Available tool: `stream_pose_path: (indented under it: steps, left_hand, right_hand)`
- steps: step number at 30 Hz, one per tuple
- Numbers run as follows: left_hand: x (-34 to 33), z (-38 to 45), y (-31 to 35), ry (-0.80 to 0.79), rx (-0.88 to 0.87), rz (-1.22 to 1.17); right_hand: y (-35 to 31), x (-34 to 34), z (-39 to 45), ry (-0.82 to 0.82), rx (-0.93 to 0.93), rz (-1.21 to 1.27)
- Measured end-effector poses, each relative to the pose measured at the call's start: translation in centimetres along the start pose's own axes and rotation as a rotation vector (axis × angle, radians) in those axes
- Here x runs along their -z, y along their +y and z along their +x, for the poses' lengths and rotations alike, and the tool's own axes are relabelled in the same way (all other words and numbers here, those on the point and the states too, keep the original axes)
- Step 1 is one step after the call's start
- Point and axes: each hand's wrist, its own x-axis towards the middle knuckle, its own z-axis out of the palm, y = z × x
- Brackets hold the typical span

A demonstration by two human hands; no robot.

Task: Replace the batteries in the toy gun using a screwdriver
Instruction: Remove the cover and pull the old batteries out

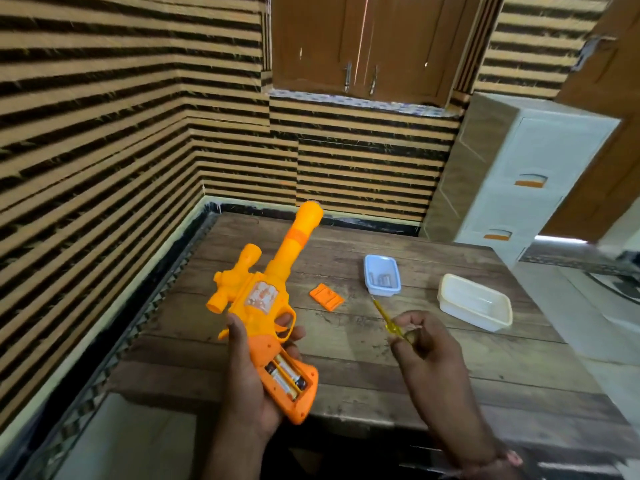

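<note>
A: Where is the toy gun [258, 299] kept now, and what is done with it?

B: It is held above the near left part of the wooden table [450, 368], barrel pointing away and up. The left hand [249, 379] is wrapped around the grip, with one finger near the trigger. The battery compartment is uncovered, and two batteries [285, 375] are seen inside it.

A: And the other hand?

B: The yellow screwdriver [389, 320] is pinched by the curled fingers of the right hand [420, 344], tip directed toward the blue tray [382, 275]. The orange cover [327, 296] is lying on the table, between the gun and that tray.

A: What could be spoiled from here?

B: Probably the batteries could slide out and be dropped to the floor if the gun is tilted more, because nothing is closing the compartment. If they are levered out with the screwdriver tip, the contact springs could be bent. Some small pale objects are seen in the blue tray, maybe new cells; old and new could be mixed if both are put there. The white container [474, 303] looks free for that. Whether a screw is lying somewhere cannot be told.
</note>
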Motion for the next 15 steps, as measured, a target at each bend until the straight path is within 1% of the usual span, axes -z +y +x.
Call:
stream_pose_path:
  steps: [4, 6, 8, 10, 13, 15]
  left_hand:
    - [0.4, 0.4, 0.2, 0.027, 0.029, 0.012]
    - [0.9, 1.3, 0.4, 0.018, 0.037, 0.024]
    - [1.0, 2.1, 0.4, -0.013, 0.052, 0.022]
    - [0.9, 2.7, 0.4, -0.046, 0.072, -0.004]
    - [0.4, 3.2, 0.3, -0.086, 0.115, -0.041]
    - [0.5, 3.6, 0.2, -0.108, 0.138, -0.042]
  right_hand:
    - [-3.4, -1.2, -1.0, -0.099, -0.185, 0.534]
    - [-4.6, -1.8, -1.6, -0.195, -0.269, 0.724]
    - [-5.2, -2.4, -1.8, -0.239, -0.285, 0.836]
    - [-5.3, -3.2, -1.9, -0.207, -0.241, 0.811]
    - [-5.4, -4.5, -2.0, -0.120, -0.109, 0.545]
    - [-5.4, -5.4, -2.1, -0.123, -0.045, 0.477]
